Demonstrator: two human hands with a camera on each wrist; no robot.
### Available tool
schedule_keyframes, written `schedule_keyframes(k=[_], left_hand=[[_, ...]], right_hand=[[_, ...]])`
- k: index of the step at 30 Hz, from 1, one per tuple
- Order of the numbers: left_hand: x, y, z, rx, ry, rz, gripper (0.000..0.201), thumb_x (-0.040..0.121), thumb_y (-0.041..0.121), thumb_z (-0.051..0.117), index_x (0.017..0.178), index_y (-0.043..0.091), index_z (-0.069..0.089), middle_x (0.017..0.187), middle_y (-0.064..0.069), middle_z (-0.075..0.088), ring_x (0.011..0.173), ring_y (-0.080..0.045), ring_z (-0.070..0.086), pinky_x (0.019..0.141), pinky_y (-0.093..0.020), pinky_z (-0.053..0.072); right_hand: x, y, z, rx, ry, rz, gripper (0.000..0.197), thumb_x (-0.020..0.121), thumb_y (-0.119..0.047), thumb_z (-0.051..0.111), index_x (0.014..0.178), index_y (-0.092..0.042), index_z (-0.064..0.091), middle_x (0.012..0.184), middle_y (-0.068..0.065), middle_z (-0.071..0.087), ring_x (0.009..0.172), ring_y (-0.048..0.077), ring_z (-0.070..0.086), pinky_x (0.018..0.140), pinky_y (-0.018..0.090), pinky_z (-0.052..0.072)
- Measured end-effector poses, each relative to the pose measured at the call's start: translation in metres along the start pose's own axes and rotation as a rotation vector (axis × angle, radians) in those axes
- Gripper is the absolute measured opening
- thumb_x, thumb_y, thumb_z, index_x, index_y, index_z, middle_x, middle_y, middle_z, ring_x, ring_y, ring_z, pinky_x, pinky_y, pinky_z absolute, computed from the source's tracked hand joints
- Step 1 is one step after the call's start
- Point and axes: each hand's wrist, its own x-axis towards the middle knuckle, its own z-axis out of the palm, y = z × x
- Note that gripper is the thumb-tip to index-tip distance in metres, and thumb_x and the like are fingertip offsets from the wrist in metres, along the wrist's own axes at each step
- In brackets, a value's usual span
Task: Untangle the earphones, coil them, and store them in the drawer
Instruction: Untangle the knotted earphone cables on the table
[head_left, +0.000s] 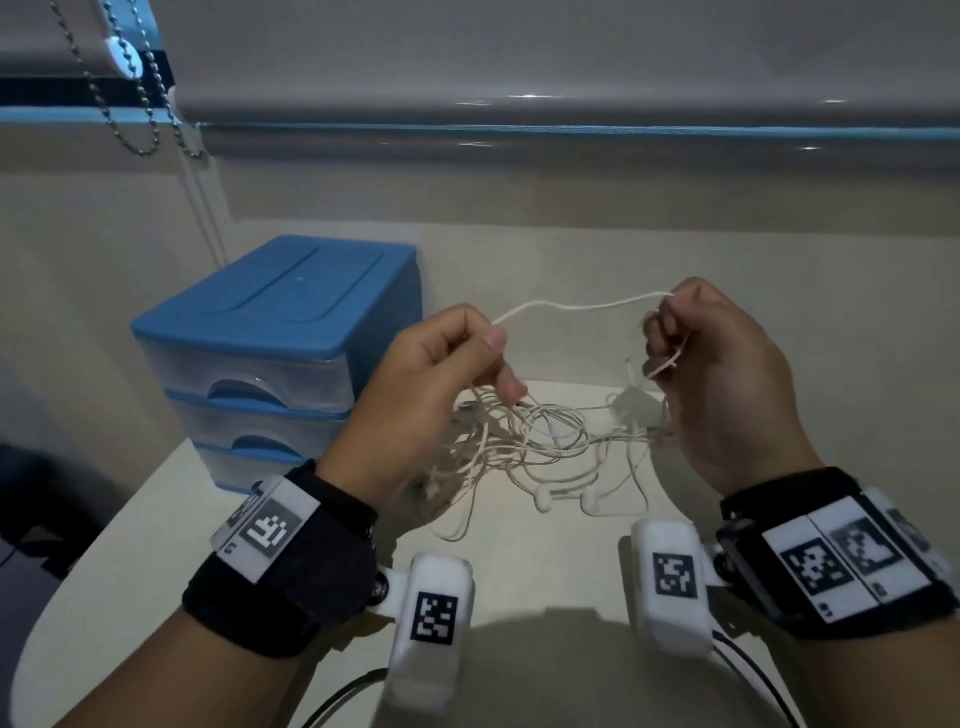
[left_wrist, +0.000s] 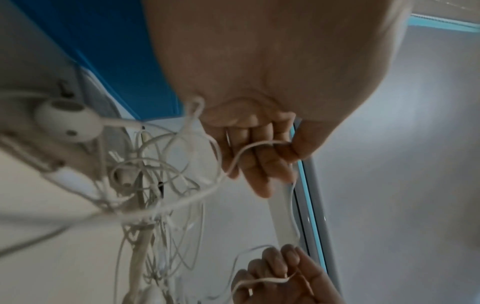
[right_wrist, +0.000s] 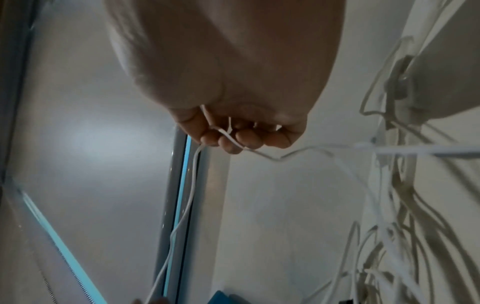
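A tangle of white earphones (head_left: 540, 441) lies on the pale table (head_left: 182, 499), with two earbuds (head_left: 545, 501) at its near side. My left hand (head_left: 457, 353) pinches one strand of the cable (head_left: 576, 306) and lifts it above the heap. My right hand (head_left: 696, 353) grips the other end of that strand, with a loop of cable curled in its fingers (right_wrist: 231, 144). In the left wrist view the left hand (left_wrist: 265, 148) pinches the cable (left_wrist: 241, 152), and an earbud (left_wrist: 67, 121) hangs close by. The blue drawer unit (head_left: 280, 332) stands left of the hands, its three drawers closed.
A small white box-like part (head_left: 636, 402) lies among the cables behind the heap. A wall and a window ledge (head_left: 571, 130) run along the back. A bead chain (head_left: 130, 104) hangs at upper left. The table's rounded edge is at lower left.
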Motion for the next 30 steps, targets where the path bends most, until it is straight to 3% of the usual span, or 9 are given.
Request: schedule_keyframes(k=[4, 7, 11, 13, 15, 18, 21, 26, 30], left_hand=[[-0.001, 0.005, 0.000, -0.192, 0.051, 0.009, 0.021, 0.105, 0.014, 0.050, 0.086, 0.009, 0.058, 0.056, 0.001, 0.035, 0.047, -0.013, 0.035, 0.053, -0.028, 0.046], [-0.001, 0.005, 0.001, -0.076, 0.068, 0.018, 0.020, 0.103, 0.018, 0.057, 0.089, 0.013, 0.070, 0.055, 0.006, 0.030, 0.048, -0.010, 0.024, 0.045, -0.024, 0.025], [0.000, 0.001, 0.002, 0.119, 0.050, 0.011, 0.017, 0.100, 0.016, 0.063, 0.094, 0.009, 0.077, 0.049, 0.015, 0.042, 0.045, -0.002, 0.035, 0.047, -0.012, 0.031], [0.001, 0.000, 0.003, 0.153, 0.025, 0.008, 0.017, 0.100, 0.013, 0.063, 0.097, 0.004, 0.078, 0.047, 0.018, 0.047, 0.043, 0.002, 0.042, 0.047, -0.005, 0.032], [0.000, 0.000, 0.004, 0.168, -0.003, -0.001, 0.016, 0.099, 0.010, 0.064, 0.098, 0.001, 0.077, 0.048, 0.022, 0.051, 0.042, 0.005, 0.047, 0.047, -0.003, 0.033], [-0.002, 0.000, 0.003, 0.180, -0.054, -0.015, 0.015, 0.098, 0.011, 0.066, 0.098, 0.002, 0.078, 0.059, 0.018, 0.066, 0.053, 0.009, 0.057, 0.060, -0.004, 0.041], [-0.003, -0.001, 0.003, 0.196, -0.098, -0.005, 0.015, 0.097, 0.014, 0.068, 0.094, 0.005, 0.079, 0.069, 0.009, 0.073, 0.064, 0.006, 0.062, 0.068, -0.010, 0.045], [-0.003, 0.005, 0.003, 0.146, -0.067, -0.021, 0.023, 0.100, 0.011, 0.061, 0.092, -0.007, 0.073, 0.044, 0.019, 0.046, 0.040, 0.003, 0.042, 0.047, -0.004, 0.031], [-0.003, 0.007, -0.003, 0.055, -0.039, 0.005, 0.028, 0.101, 0.019, 0.059, 0.089, -0.002, 0.073, 0.058, -0.008, 0.028, 0.050, -0.012, 0.023, 0.046, -0.022, 0.020]], right_hand=[[-0.002, 0.004, -0.004, -0.315, 0.123, 0.039, 0.025, 0.084, -0.007, 0.052, 0.060, -0.008, 0.048, 0.054, 0.001, 0.032, 0.051, 0.015, 0.026, 0.052, 0.030, 0.023], [-0.001, 0.008, -0.004, -0.516, 0.108, 0.157, 0.013, 0.087, -0.010, 0.061, 0.077, -0.007, 0.068, 0.063, -0.004, 0.051, 0.056, 0.011, 0.041, 0.050, 0.022, 0.033], [-0.001, 0.005, -0.002, -0.481, 0.096, 0.110, 0.019, 0.094, -0.015, 0.060, 0.108, -0.021, 0.072, 0.096, -0.007, 0.063, 0.068, -0.008, 0.056, 0.058, 0.013, 0.043], [-0.005, -0.002, -0.001, -0.425, 0.021, -0.042, 0.026, 0.093, -0.015, 0.061, 0.114, -0.022, 0.073, 0.109, -0.002, 0.069, 0.081, -0.004, 0.058, 0.064, 0.006, 0.042], [-0.009, -0.005, 0.003, -0.381, -0.154, -0.139, 0.032, 0.092, -0.015, 0.062, 0.121, -0.022, 0.072, 0.116, 0.000, 0.072, 0.082, 0.007, 0.056, 0.070, 0.010, 0.043], [-0.015, -0.003, 0.014, -0.334, -0.397, -0.096, 0.031, 0.095, -0.015, 0.066, 0.125, -0.016, 0.070, 0.100, 0.005, 0.074, 0.068, 0.009, 0.053, 0.064, 0.017, 0.045], [-0.017, 0.004, 0.017, -0.388, -0.440, -0.061, 0.014, 0.097, -0.009, 0.063, 0.101, -0.001, 0.074, 0.063, -0.009, 0.060, 0.054, 0.003, 0.047, 0.056, 0.016, 0.038], [-0.002, 0.005, -0.003, -0.294, 0.011, -0.112, 0.026, 0.101, -0.018, 0.060, 0.077, -0.019, 0.067, 0.055, -0.007, 0.045, 0.049, 0.009, 0.032, 0.048, 0.022, 0.030], [0.007, 0.006, -0.022, -0.148, 0.375, 0.021, 0.027, 0.105, -0.020, 0.056, 0.078, -0.015, 0.062, 0.056, -0.005, 0.044, 0.045, 0.009, 0.031, 0.043, 0.023, 0.025]])
